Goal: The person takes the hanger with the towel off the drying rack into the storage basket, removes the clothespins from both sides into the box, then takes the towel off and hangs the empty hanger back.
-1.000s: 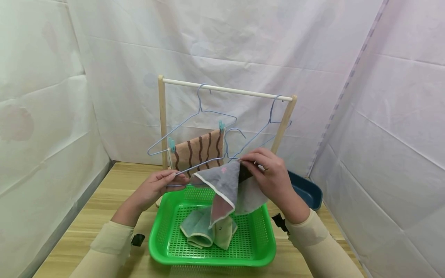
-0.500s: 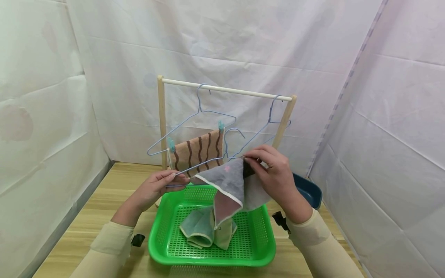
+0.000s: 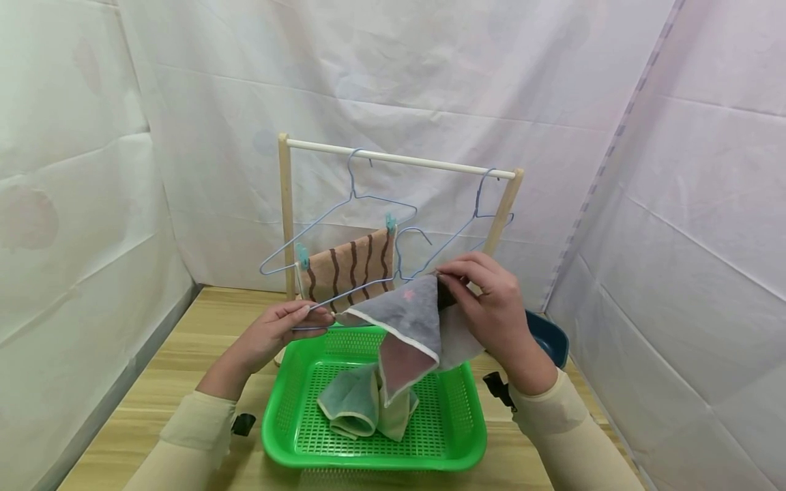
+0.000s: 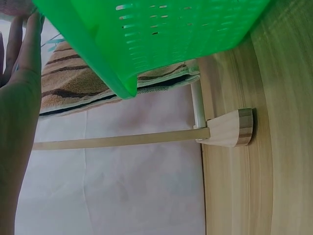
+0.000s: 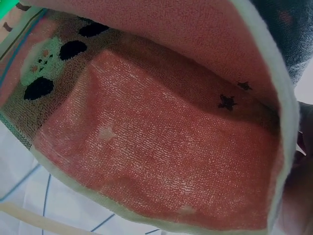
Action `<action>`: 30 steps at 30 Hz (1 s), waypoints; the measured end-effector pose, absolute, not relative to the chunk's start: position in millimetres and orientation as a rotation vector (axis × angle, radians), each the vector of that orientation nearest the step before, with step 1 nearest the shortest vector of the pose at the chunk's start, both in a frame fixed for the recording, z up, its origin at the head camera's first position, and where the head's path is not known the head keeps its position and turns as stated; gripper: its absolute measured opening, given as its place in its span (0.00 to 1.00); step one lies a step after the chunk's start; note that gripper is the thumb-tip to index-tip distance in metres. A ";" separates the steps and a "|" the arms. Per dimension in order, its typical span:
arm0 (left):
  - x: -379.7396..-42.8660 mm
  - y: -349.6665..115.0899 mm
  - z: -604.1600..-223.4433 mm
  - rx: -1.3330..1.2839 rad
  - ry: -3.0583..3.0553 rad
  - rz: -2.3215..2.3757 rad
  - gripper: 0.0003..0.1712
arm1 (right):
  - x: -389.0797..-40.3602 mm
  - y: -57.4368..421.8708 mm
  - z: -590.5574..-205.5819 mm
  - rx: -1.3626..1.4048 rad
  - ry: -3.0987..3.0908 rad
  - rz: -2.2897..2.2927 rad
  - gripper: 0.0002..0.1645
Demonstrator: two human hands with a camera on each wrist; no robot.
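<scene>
My left hand point(image 3: 284, 326) grips the left end of a blue wire hanger point(image 3: 362, 292) and a corner of a grey towel point(image 3: 405, 310) against it. With thumb and fingertips, my right hand point(image 3: 488, 300) pinches the towel's upper edge near the hanger's right side. The towel drapes from the hanger between both hands, its lower corner folded to a pink underside. In the right wrist view the towel point(image 5: 161, 147) fills most of the picture, pink with a white border and dark stars. The hanger's right arm is hidden behind towel and hand.
Below the hands stands a green basket point(image 3: 276, 436) holding a light green cloth point(image 3: 350, 402). Behind it, a drying rack point(image 3: 402, 158) carries a hanger with a striped brown towel point(image 3: 350, 269) in teal clips point(image 3: 391, 221), and another hanger point(image 3: 477, 204). A blue tray point(image 3: 549, 341) lies right.
My right hand has slid a little to the right and up, drawing the grey towel along the hanger. The left hand has stayed in place.
</scene>
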State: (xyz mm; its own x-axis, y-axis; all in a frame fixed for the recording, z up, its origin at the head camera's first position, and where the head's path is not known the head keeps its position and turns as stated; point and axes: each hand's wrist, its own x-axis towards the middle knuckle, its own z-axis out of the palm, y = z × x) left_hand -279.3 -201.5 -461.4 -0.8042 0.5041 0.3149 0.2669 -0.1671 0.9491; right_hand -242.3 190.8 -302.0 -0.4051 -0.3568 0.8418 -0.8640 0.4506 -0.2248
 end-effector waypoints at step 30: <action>-282.0 -201.3 -463.4 0.867 1.935 2.081 0.24 | -225.1 190.5 -292.3 1.076 -1.865 0.887 0.17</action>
State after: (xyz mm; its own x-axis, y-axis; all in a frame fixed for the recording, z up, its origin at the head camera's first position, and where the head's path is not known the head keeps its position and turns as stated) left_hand -282.0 -201.3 -463.4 -0.8165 0.4963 0.2951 0.2581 -0.1435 0.9554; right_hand -225.1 190.5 -292.3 -0.3272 -0.3482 0.8785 -0.9012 0.3947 -0.1792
